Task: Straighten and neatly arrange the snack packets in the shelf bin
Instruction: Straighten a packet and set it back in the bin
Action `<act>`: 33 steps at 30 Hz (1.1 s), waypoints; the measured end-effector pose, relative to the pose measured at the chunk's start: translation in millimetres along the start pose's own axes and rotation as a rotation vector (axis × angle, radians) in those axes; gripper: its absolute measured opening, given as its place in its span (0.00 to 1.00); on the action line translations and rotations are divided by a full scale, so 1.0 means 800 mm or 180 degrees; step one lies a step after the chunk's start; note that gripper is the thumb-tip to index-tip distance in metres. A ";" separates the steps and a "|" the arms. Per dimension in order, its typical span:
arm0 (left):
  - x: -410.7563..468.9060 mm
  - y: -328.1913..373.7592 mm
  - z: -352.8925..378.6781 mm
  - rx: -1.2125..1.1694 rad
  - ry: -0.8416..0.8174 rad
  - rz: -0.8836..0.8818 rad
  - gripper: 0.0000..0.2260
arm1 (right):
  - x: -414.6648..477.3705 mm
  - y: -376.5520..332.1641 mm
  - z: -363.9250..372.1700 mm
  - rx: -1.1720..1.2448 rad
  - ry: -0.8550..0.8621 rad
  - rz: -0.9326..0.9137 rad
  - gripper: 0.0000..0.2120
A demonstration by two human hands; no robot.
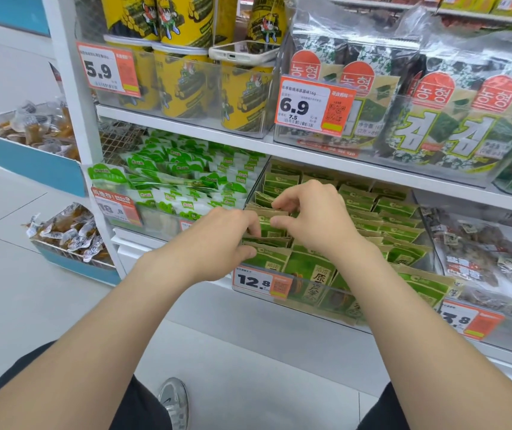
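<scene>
Hands in a clear shelf bin [258,184]: left hand [223,240] and right hand [313,218] each pinch green snack packets [397,209] in the column beneath their fingers [250,228]. Rows right of the fingers stand tidy; packets nearer the wrists lean unevenly, apparently left to straighten.

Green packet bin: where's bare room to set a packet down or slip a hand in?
Inside the green packet bin, none: its packets sit packed wall to wall, and left hand and right hand fill its left column. The bare white ledge below the 12.8 price tag looks free. Neighbouring bins are full.
</scene>
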State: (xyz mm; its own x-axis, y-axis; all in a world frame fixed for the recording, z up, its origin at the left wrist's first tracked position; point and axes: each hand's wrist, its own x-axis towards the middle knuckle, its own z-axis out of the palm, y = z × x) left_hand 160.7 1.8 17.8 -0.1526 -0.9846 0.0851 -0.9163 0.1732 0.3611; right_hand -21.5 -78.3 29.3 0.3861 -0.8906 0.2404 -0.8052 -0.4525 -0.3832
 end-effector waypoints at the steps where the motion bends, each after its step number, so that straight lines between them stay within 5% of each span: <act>1: 0.002 -0.002 0.001 -0.0065 -0.0039 -0.0015 0.10 | 0.005 -0.003 -0.001 -0.0105 -0.0039 0.0030 0.13; 8: 0.018 -0.001 0.004 0.0147 -0.0233 0.0069 0.09 | 0.041 -0.020 0.019 -0.1298 0.0386 0.0291 0.08; 12: 0.021 -0.007 0.000 0.0153 -0.0315 0.0094 0.09 | 0.043 -0.024 0.029 -0.1556 0.0597 0.0311 0.13; 18: 0.012 0.005 0.000 0.0096 -0.0337 0.0014 0.09 | 0.022 -0.011 0.010 -0.0554 0.0271 -0.0008 0.16; 22: 0.004 0.014 -0.008 0.0025 -0.0177 -0.0051 0.12 | -0.007 0.001 -0.004 -0.0053 0.0874 -0.0463 0.05; 25: 0.000 0.022 -0.016 -0.0368 0.0242 -0.0426 0.11 | -0.024 0.000 -0.019 0.0685 0.1608 -0.0702 0.03; 28: -0.002 0.029 -0.020 -0.0870 0.1289 -0.0760 0.09 | -0.045 -0.010 -0.036 0.1021 0.2214 -0.0769 0.03; 30: -0.003 0.036 -0.022 -0.1149 0.1877 -0.0591 0.10 | -0.058 -0.017 -0.047 0.1081 0.2611 -0.0795 0.04; 33: -0.009 0.062 -0.023 -0.1641 0.2060 0.0187 0.11 | -0.079 -0.028 -0.060 0.1176 0.2938 -0.0820 0.05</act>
State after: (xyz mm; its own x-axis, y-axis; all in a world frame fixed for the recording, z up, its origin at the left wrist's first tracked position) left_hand 123.2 18.2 52.1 0.1926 -0.7932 0.5777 -0.6049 0.3677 0.7064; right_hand -49.6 -10.2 65.2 -0.0948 -0.4528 0.8866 -0.4978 -0.7497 -0.4361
